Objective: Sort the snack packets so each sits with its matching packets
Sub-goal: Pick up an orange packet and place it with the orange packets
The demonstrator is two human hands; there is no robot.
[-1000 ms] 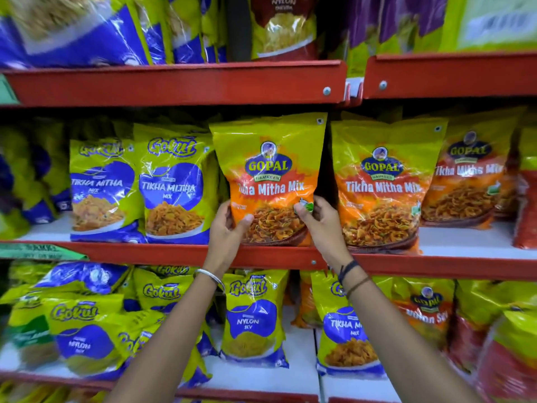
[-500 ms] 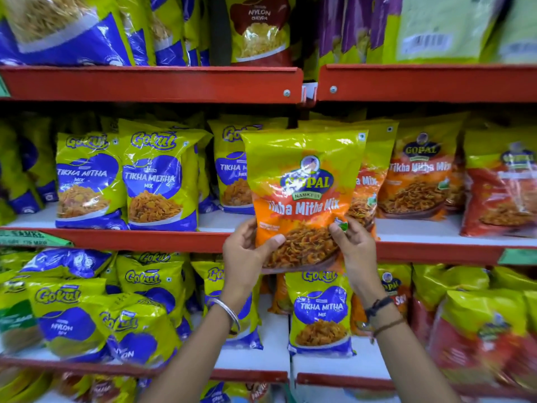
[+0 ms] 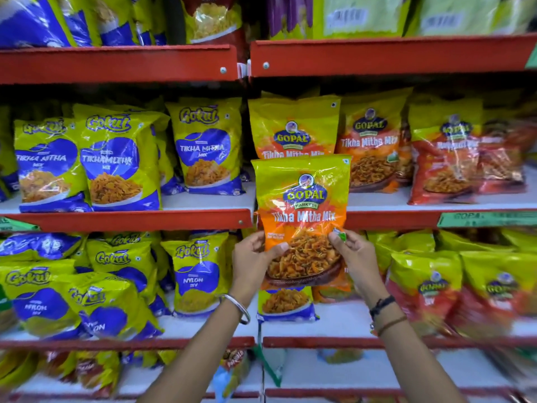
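Centre frame: 1 Gopal Tikha Mitha Mix pkt (image 3: 303,216), yellow-orange w/ blue logo, upright, clamped at its lower corners by left hand (image 3: 252,258) & right hand (image 3: 355,257). Behind, mid shelf (image 3: 128,220): 3 front Gokul Tikha Mitha pkts (image 3: 116,161) at left, 2 matching Gopal pkts (image 3: 293,126) at right.

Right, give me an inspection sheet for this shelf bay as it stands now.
Surface: red-edged middle shelf with a white deck, stocked both sides.
Job's things: orange Gopal Tikha Mitha Mix packet held upright in front of the shelf edge; matching Gopal packets stand behind it and to its right; blue Gokul Tikha Mitha packets stand to its left.
Clutter: Gokul Nylon Sev packets on the lower shelf, some leaning.
Grippers: left hand and right hand pinch the held packet's lower corners.
Cables: nothing seen.
Surroundings: more packets above; green price label at right.
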